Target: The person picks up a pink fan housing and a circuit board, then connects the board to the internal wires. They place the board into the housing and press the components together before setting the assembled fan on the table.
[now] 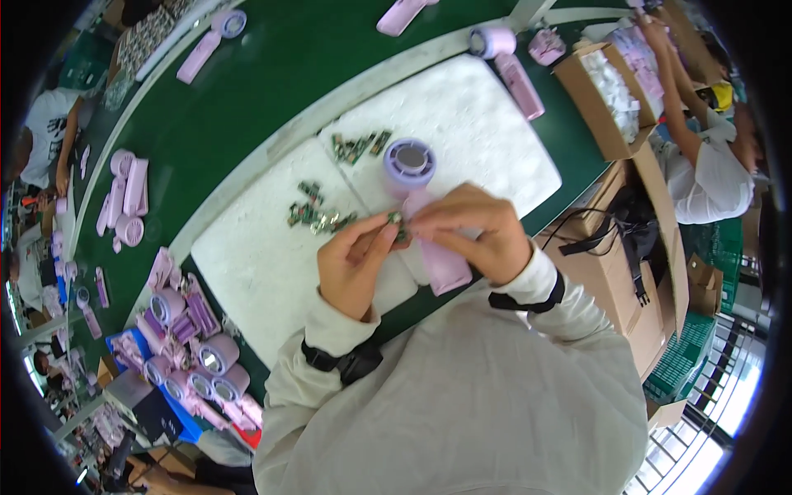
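My left hand (pixel 353 262) pinches a small green circuit board (pixel 396 221) between thumb and fingertips. Close against it, the fingers of my right hand (pixel 483 229) are pressed together at the board's edge; whatever lies between them is too small to make out. Below my hands, a lilac handheld fan (pixel 446 268) rests with its round head (pixel 410 163) pointing away from me; the right hand covers part of its handle. Two loose clusters of circuit boards, a nearer one (pixel 309 216) and a farther one (pixel 355 148), lie on white foam sheets (pixel 474 99).
Beyond the foam runs a green conveyor (pixel 280 74) carrying fan parts (pixel 125 194). Many lilac fans (pixel 219 355) are piled at my left. On the right stand an open carton (pixel 590 103) of white pieces and larger cardboard boxes (pixel 615 272). Another person (pixel 701 169) works there.
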`<state>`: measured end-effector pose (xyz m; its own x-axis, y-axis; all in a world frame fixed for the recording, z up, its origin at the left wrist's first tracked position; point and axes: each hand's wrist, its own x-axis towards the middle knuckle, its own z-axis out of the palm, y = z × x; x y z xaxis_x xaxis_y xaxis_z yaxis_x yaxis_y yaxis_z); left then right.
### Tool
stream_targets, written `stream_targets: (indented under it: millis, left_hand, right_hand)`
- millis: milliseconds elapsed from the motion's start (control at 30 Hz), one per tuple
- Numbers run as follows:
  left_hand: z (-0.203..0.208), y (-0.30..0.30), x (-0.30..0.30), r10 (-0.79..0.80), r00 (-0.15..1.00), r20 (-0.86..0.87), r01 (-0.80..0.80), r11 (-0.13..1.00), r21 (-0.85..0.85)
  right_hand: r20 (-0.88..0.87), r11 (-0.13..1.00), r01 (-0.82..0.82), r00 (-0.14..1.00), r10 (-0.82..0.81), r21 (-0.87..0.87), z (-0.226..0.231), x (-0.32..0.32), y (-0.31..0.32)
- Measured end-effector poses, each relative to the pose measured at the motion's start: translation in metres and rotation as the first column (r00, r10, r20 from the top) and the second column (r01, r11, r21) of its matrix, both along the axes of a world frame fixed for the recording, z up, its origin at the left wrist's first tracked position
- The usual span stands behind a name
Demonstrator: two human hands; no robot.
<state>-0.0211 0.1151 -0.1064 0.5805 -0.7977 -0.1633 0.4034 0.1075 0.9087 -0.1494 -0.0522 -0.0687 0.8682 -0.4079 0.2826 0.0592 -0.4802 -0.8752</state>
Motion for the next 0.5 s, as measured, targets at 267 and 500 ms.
stream_targets:
  millis: [267, 500]
  left_hand:
    - [-0.0008, -0.0013, -0.0022, 0.001, 1.0, 0.019, -0.002, 1.0, 0.026]
    - [-0.0038, 0.001, -0.0018, -0.058, 0.997, 0.049, 0.055, 0.997, 0.051]
  right_hand:
    - [-0.002, 0.999, -0.052, 0.999, 0.052, 0.005, -0.0013, 0.0032, -0.0023]
    - [-0.019, 0.993, -0.1, 0.995, 0.099, -0.057, -0.0027, 0.0013, -0.0009]
